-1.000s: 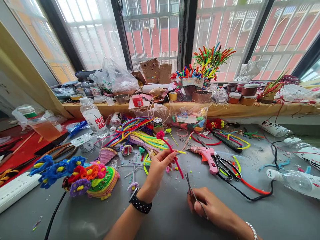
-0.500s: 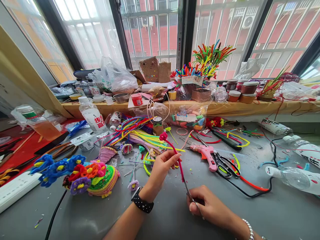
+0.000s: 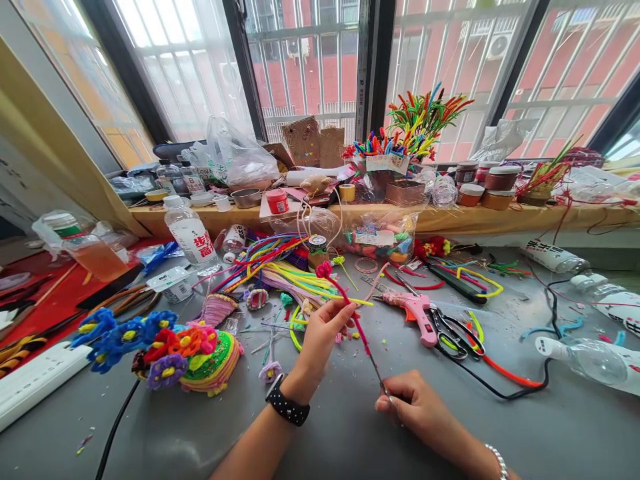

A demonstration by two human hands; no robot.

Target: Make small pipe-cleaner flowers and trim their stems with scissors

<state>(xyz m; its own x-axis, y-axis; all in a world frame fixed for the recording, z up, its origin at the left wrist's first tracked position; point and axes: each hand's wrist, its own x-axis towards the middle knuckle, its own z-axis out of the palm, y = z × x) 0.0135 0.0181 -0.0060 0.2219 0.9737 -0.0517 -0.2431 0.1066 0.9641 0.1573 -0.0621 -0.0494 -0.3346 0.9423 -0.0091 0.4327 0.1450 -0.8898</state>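
One pink stem (image 3: 361, 333), likely light, bendy, I'd hold mid-length, where left fingers (image 3: 345, 313) pinch it. Right fingers (image 3: 401, 381) clasp scissors (image 3: 377, 372).

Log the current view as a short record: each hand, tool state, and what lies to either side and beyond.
Left hand: pinching magenta stem, curled top up
Right hand: holding small scissors
Blades: look closed; tips at or very near the stem's lower end, contact unclear
Left side: blue flowers
Right side: pink glue gun
Beyond hands: loose fuzzy stems
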